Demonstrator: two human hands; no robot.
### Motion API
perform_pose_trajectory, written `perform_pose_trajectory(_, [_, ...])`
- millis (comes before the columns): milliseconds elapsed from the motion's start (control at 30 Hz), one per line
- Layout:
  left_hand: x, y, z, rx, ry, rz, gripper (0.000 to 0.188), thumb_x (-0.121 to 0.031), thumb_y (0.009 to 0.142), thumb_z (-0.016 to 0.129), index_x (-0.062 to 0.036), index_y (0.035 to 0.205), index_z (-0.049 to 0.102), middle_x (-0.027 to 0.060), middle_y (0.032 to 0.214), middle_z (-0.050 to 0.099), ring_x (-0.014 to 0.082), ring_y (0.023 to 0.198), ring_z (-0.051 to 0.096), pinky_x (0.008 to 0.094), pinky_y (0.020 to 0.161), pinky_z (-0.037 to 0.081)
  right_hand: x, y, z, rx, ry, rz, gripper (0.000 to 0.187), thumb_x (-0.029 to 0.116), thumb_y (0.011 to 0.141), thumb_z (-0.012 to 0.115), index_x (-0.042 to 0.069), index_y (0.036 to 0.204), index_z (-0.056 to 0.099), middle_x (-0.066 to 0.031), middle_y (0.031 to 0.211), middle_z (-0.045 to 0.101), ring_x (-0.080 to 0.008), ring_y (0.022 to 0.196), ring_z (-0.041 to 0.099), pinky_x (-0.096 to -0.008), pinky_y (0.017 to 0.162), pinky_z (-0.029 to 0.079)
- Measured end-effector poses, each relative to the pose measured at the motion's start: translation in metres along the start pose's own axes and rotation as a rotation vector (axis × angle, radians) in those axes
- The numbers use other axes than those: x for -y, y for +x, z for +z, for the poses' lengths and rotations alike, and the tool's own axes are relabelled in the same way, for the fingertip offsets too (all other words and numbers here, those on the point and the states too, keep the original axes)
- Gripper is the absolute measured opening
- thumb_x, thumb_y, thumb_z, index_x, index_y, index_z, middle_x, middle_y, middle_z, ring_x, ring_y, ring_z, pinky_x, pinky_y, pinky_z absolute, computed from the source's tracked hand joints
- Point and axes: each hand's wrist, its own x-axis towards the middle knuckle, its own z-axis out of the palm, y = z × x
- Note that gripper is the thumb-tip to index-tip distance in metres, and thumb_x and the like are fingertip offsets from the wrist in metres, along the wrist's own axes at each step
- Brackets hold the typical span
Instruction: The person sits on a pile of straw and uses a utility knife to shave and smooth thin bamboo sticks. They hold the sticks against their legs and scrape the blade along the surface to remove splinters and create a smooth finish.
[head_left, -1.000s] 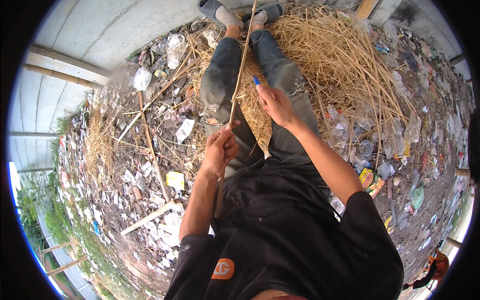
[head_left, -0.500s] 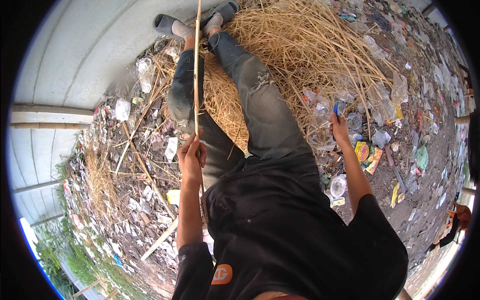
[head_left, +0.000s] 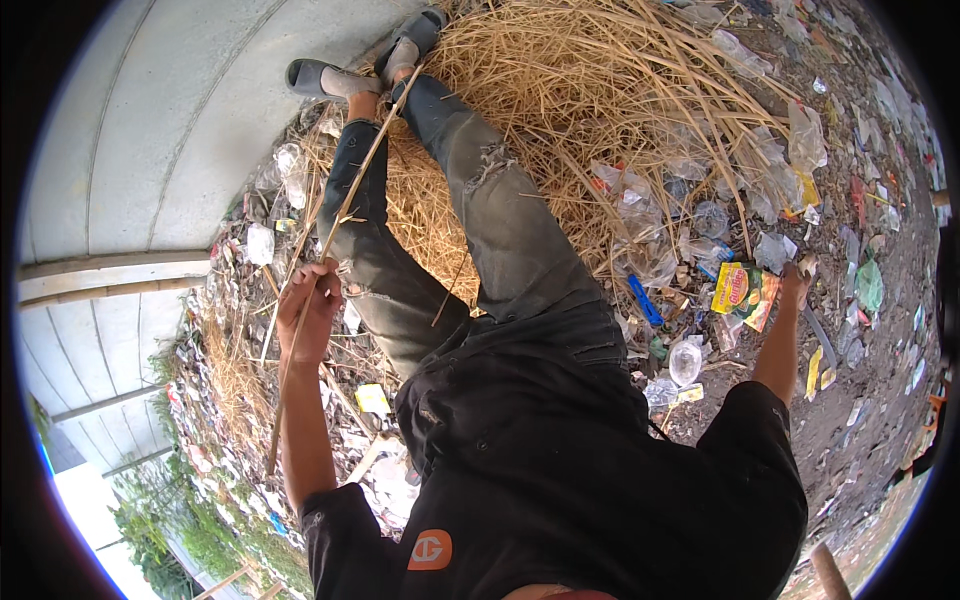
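Observation:
My left hand (head_left: 308, 308) is closed on a thin bamboo strip (head_left: 352, 192), pinched between thumb and fingers. The strip slants from beside my feet down past my left forearm. My right hand (head_left: 795, 287) is down at the ground on the right, its fingers curled over the upper end of what looks like a long, narrow grey knife (head_left: 823, 335); that end is hidden. Just left of this hand lies a yellow and green packet (head_left: 745, 293). A blue box cutter (head_left: 644, 300) rests on the ground beside my right thigh, apart from both hands.
A heap of dry straw (head_left: 560, 90) spreads between and beyond my legs. Plastic scraps and a clear cup (head_left: 685, 363) litter the ground at right. A pale panelled wall (head_left: 150, 130) stands at left. Loose bamboo pieces (head_left: 365, 460) lie near my left arm.
My right hand has let go of the blue box cutter and moved right to the grey knife. My left hand has shifted left, and the bamboo strip now tilts instead of standing nearly straight.

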Motion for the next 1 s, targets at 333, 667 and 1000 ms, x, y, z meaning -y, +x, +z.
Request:
perform_pose_trajectory(333, [-0.161, -0.025, 0.059, 0.063, 0.202, 0.464, 0.102, -0.089, 0.085, 0.029, -0.0022, 0.132, 0.05, 0.0123, 0.113, 0.059, 0.0202, 0.089, 0.05, 0.0315, 0.077, 0.036, 0.034, -0.031, 0.009, 0.386, -0.532, 0.35, 0.065, 0.066, 0.089, 0.057, 0.003, 0.091, 0.072, -0.0078, 0.066, 0.064, -0.0184, 0.054, 0.064, -0.0363, 0.04, 0.046])
perform_pose_trajectory(667, [-0.276, -0.011, 0.119, -0.399, 1.057, 0.895, 0.028, -0.031, 0.105, 0.057, -0.0051, 0.113, 0.065, -0.0033, 0.068, 0.056, 0.0033, 0.056, 0.046, 0.0204, 0.051, 0.032, 0.003, -0.156, -0.02, -0.222, 0.61, 0.45, 0.031, 0.03, 0.089, 0.066, 0.003, 0.103, 0.065, -0.0076, 0.083, 0.065, -0.02, 0.073, 0.067, -0.031, 0.056, 0.052])
perform_pose_trajectory(1000, [-0.251, 0.06, 0.102, -0.244, 1.214, 0.698, 0.028, -0.026, 0.104, 0.059, -0.0014, 0.114, 0.064, 0.0019, 0.069, 0.06, 0.0083, 0.06, 0.056, 0.024, 0.053, 0.04, 0.127, -0.281, 0.019, 0.462, 0.959, 0.289, 0.022, 0.008, 0.084, 0.064, 0.006, 0.106, 0.059, -0.0054, 0.093, 0.062, -0.0167, 0.076, 0.061, -0.0306, 0.06, 0.048])
